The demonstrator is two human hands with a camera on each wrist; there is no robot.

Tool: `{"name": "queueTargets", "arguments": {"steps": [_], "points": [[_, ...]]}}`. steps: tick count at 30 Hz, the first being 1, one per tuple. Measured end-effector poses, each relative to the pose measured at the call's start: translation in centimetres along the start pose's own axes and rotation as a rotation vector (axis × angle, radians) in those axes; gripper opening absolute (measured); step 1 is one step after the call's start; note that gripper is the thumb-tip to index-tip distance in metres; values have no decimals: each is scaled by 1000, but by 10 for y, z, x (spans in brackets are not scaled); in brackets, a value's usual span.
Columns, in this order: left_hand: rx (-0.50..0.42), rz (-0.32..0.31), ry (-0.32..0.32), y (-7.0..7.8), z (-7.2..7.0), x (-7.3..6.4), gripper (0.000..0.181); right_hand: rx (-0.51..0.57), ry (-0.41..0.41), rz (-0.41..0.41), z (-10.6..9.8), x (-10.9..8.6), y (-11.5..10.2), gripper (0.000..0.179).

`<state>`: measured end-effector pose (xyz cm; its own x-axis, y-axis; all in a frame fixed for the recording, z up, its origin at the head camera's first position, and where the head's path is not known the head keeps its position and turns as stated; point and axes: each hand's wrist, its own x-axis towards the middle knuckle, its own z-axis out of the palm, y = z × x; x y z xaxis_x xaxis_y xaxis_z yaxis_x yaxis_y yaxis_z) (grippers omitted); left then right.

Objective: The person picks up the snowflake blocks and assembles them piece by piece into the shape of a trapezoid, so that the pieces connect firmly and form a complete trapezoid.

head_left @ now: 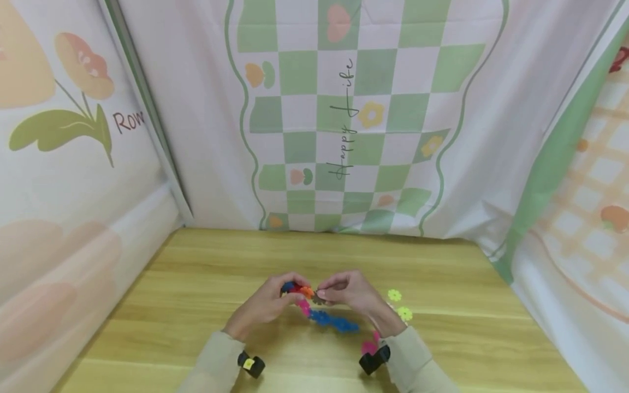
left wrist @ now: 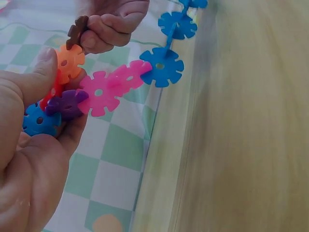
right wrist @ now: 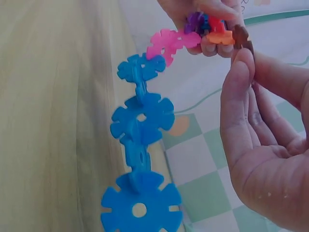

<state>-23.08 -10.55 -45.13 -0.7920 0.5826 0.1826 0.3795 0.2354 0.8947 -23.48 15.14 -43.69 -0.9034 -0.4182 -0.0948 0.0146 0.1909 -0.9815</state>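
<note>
My left hand (head_left: 265, 303) grips one end of a chain of notched, flower-shaped plastic discs. Between its thumb and fingers are an orange disc (left wrist: 72, 55), a red disc (left wrist: 51, 92), a purple disc (left wrist: 71, 107) and a blue one. From there two pink discs (left wrist: 102, 104) lead to a run of several blue discs (right wrist: 157, 113), slotted crosswise into each other and hanging toward the right. A brown disc (right wrist: 242, 36) is pinched between thumb and index finger of my right hand (head_left: 354, 295). Its edge meets the rim of the orange disc.
Yellow flower discs (head_left: 394, 295) lie on the wooden table (head_left: 216, 256) right of the right forearm. Pink discs (head_left: 368, 347) are by the right wrist, next to a black wrist camera (head_left: 375, 360). Printed curtains (head_left: 206, 136) enclose the back and sides.
</note>
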Motion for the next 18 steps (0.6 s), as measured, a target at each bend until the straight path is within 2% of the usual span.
{"name": "queueTargets", "arguments": {"steps": [8,14,18], "points": [[31,38,-1,-3,-1,0,25,48,47,25,6,-1,0,26],[17,17,-1,-4,-2,-1,24,88,84,41,11,0,-2,29],[23,-12,14,-6,-2,-1,24,128,138,51,17,1,-3,30]]}}
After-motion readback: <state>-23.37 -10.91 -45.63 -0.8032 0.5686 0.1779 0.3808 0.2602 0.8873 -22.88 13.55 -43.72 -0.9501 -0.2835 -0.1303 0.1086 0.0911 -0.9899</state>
